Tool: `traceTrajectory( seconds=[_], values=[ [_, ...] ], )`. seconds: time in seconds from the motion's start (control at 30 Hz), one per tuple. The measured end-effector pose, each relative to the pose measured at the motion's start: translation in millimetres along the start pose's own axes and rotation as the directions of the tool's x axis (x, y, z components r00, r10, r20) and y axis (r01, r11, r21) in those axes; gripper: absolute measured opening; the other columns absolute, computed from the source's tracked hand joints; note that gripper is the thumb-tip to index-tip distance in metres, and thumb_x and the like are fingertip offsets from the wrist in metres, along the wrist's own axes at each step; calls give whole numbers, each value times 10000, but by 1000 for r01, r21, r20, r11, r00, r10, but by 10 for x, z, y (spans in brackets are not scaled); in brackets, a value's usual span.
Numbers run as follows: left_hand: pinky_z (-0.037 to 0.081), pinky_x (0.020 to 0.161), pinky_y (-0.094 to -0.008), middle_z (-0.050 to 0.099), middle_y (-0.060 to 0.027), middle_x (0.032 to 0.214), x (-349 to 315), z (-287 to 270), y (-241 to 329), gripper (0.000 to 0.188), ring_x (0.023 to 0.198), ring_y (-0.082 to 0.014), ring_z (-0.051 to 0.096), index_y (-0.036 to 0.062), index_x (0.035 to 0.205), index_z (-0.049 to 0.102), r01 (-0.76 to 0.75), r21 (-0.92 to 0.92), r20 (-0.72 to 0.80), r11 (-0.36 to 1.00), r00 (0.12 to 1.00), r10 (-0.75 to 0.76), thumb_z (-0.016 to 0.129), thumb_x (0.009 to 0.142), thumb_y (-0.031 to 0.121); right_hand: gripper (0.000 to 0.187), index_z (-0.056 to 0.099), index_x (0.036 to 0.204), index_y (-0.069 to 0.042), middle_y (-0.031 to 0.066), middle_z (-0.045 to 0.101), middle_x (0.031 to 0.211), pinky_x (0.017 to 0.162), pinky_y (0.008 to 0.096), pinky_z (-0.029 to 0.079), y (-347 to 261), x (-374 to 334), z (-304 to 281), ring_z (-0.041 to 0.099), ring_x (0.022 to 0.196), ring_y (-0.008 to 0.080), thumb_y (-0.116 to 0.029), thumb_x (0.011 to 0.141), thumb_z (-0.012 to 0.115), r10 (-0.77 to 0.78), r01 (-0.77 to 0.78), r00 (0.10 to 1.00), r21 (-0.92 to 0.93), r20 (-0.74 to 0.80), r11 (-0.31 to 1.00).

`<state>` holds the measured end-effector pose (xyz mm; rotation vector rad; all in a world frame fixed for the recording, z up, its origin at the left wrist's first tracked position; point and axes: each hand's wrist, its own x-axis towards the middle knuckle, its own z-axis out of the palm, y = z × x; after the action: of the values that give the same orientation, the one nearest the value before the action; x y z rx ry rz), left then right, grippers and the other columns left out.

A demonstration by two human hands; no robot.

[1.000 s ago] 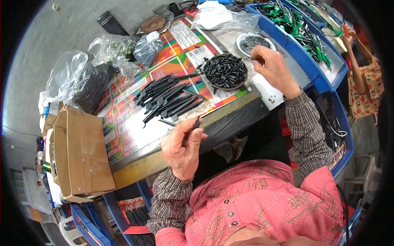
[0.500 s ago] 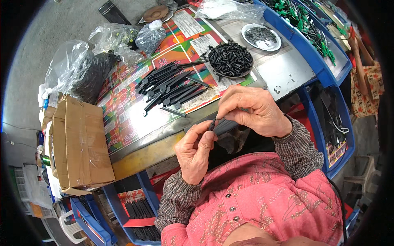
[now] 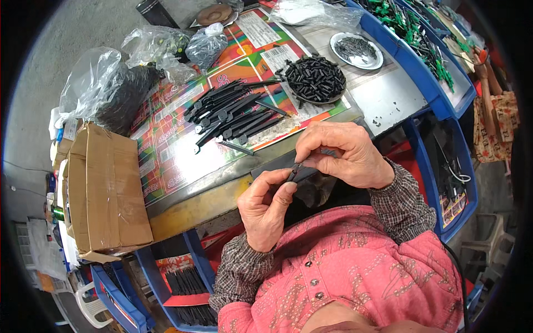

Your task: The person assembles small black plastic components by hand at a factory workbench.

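Note:
Between the thumb and fingers of my left hand (image 3: 264, 211) is a small dark tube-like piece (image 3: 292, 175), tilted up to the right. My right hand (image 3: 347, 152) pinches at the upper end of that piece; whatever thin part lies between its fingertips is mostly hidden. Both hands meet just in front of the table edge. Beyond them lies a pile of long, flat black plastic strips (image 3: 233, 114), several with rounded ends. To its right, a heap of short black tubes (image 3: 315, 79) fills a round dish. Farther right, a white plate (image 3: 368, 66) carries small thin grey pins.
A cardboard box (image 3: 114, 194) stands at the table's left end, with clear plastic bags (image 3: 105, 83) of dark parts behind it. Blue trays (image 3: 397, 47) with green and black parts line the right. Another blue bin (image 3: 194, 250) sits below the table edge.
My fingertips and the small tube have shifted slightly right, and the tube's angle has changed a little. My right fingers now sit closer to its upper end.

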<state>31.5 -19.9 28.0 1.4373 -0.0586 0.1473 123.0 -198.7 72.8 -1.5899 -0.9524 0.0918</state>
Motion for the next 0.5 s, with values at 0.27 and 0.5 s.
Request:
traceTrajectory(
  seconds=[0.27,0.5],
  values=[
    [415,624,-183,585,-3,878,-15,-8,44,178,715,-48,514,-41,1047,641,38,38,18,999,999,-39,662,883,22,148,626,929,-5,62,593,827,693,274,459,25,-5,13,575,764,165,65,799,609,-30,29,1000,-28,-2,999],
    [413,626,-184,585,-6,874,-25,-11,34,175,719,-48,511,-43,1047,641,29,41,10,999,1000,-30,658,883,15,143,625,926,-2,64,609,844,711,270,470,34,-21,12,589,782,165,63,800,608,-5,5,1000,12,-13,1000]
  ],
)
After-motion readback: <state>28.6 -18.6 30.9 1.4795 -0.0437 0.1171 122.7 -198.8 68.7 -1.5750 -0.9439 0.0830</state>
